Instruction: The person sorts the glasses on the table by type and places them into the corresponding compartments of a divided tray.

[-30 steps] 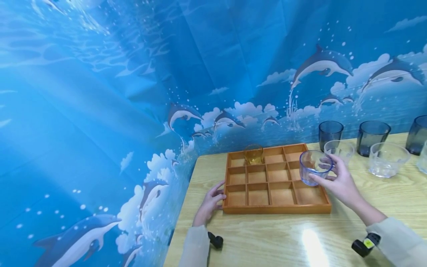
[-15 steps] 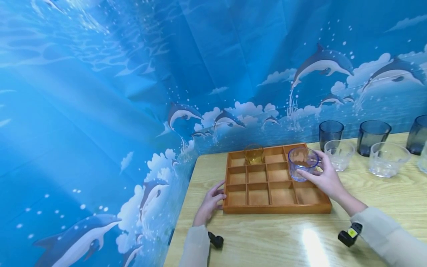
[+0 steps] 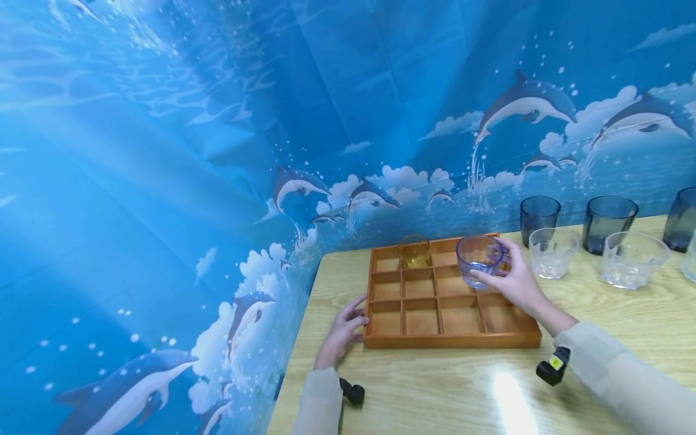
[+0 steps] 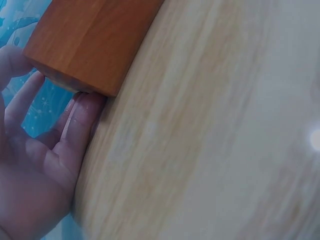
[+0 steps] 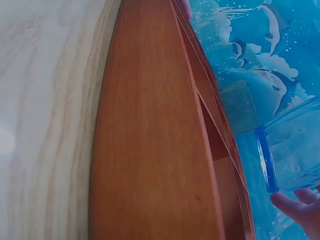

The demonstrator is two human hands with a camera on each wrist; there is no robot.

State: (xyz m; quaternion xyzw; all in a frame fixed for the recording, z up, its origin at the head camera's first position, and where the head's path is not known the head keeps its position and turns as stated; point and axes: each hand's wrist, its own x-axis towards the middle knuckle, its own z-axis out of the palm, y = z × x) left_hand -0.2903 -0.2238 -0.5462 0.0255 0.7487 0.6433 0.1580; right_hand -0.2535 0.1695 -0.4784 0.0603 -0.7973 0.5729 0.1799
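Note:
My right hand (image 3: 519, 287) grips a clear glass with a blue rim (image 3: 478, 263) by its side, above the back right part of a wooden compartment tray (image 3: 451, 342). In the right wrist view the glass (image 5: 292, 147) appears above the tray's edge, with only some fingers visible. My left hand (image 3: 341, 329) rests against the tray's left side. The left wrist view shows its extended fingertips touching the end of the tray (image 4: 92, 45). An amber glass (image 3: 414, 254) stands in the tray's back row, second compartment from the left.
Two clear glasses (image 3: 553, 254) (image 3: 633, 263) stand right of the tray, a third partly cut off at the frame edge. Behind them are dark tumblers (image 3: 539, 220) (image 3: 609, 225) (image 3: 682, 220). A blue dolphin backdrop (image 3: 380, 121) rises behind the wooden table (image 3: 435, 386).
My right hand has carried the blue-rimmed glass leftward and a little farther back over the tray. The left hand and the tray have stayed in place.

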